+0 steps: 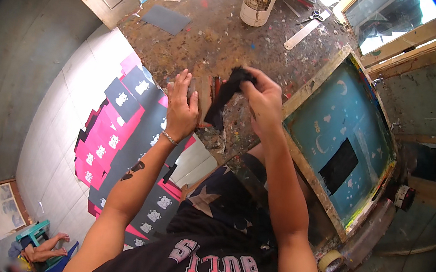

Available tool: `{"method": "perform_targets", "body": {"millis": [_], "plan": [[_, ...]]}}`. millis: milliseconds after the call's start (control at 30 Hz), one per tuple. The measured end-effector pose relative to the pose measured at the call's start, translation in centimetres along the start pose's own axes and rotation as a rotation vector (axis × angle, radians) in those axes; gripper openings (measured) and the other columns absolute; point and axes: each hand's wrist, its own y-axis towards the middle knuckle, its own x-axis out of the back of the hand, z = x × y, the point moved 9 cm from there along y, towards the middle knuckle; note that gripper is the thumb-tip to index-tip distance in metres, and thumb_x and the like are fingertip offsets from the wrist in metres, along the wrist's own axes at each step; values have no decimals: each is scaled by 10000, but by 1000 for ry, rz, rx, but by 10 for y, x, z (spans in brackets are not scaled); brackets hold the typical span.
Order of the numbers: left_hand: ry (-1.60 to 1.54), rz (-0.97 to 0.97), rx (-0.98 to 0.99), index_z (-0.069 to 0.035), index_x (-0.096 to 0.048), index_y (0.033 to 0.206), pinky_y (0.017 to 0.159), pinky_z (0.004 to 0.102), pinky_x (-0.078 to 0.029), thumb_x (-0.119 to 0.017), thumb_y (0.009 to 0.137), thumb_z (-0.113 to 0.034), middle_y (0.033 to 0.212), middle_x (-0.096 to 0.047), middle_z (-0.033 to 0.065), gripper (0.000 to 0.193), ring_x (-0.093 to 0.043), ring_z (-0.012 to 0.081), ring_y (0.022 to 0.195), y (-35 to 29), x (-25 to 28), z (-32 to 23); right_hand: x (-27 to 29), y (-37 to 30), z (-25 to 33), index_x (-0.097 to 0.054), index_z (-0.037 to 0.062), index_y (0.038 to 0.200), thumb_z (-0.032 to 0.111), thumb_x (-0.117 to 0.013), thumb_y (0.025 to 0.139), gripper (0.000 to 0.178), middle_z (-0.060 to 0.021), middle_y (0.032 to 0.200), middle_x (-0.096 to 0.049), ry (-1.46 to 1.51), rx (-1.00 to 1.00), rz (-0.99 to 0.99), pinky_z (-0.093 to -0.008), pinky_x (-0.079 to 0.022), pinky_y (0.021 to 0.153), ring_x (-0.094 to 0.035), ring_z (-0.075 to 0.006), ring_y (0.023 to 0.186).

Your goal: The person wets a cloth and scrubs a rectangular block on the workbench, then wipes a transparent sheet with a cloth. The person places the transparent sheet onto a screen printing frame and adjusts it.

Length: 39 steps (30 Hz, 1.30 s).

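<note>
Cloth (226, 98): black, crumpled, at view centre over the near table edge, pinched in right hand (264, 99). Left hand (182, 109): fingers extended, apparently holding nothing, at 9 o'clock, beside wooden piece (205, 93); contact unclear. Step in hand: wiping, by judgement; next move likely calls for firm pinch, steady left palm. Table (207, 47): brown, paint-spattered. White bucket (258, 4), 12 o'clock; ruler (302, 35), 1 o'clock; blue framed screen (342, 118), 3 o'clock; printed cards (147, 116), 8 o'clock, above pale floor (57, 160).
</note>
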Motion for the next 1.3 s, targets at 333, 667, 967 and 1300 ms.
{"method": "perform_targets", "body": {"millis": [333, 667, 967, 1300], "plan": [[-14, 15, -19, -20, -435, 1516, 1287, 510, -102, -528, 951, -64, 1627, -380, 150, 574, -289, 343, 1544, -1, -2, -2, -35, 11, -23, -730, -17, 1130, -32, -616, 856, 297, -204, 1126, -701, -734, 498, 61, -433, -531, 952, -668, -417, 1054], [-26, 10, -36, -16, -427, 1524, 1289, 511, -88, -506, 859, 1, 1629, -378, 158, 670, -281, 339, 1550, 0, -1, 0, -50, 9, -29, -688, -33, 1127, -13, -587, 875, 272, -225, 1146, -623, -857, 402, 168, -476, -500, 966, -607, -415, 1105], [-33, -2, 16, -10, -434, 1513, 1285, 505, -101, -530, 1021, -156, 1625, -386, 161, 522, -293, 340, 1543, -1, -2, 1, -38, -71, -33, -673, -36, 1093, -49, -601, 827, 276, -211, 1100, -619, -878, 459, 239, -456, -512, 921, -602, -406, 1067], [166, 244, -179, -100, -280, 1632, 1281, 541, -79, -696, 931, -442, 1727, -136, 157, 884, -67, 394, 1595, -7, 11, -19, 20, -93, 9, -732, -31, 1143, -91, -655, 869, 290, -128, 1074, -708, -542, 79, 259, -308, -552, 789, -694, -194, 889]]}}
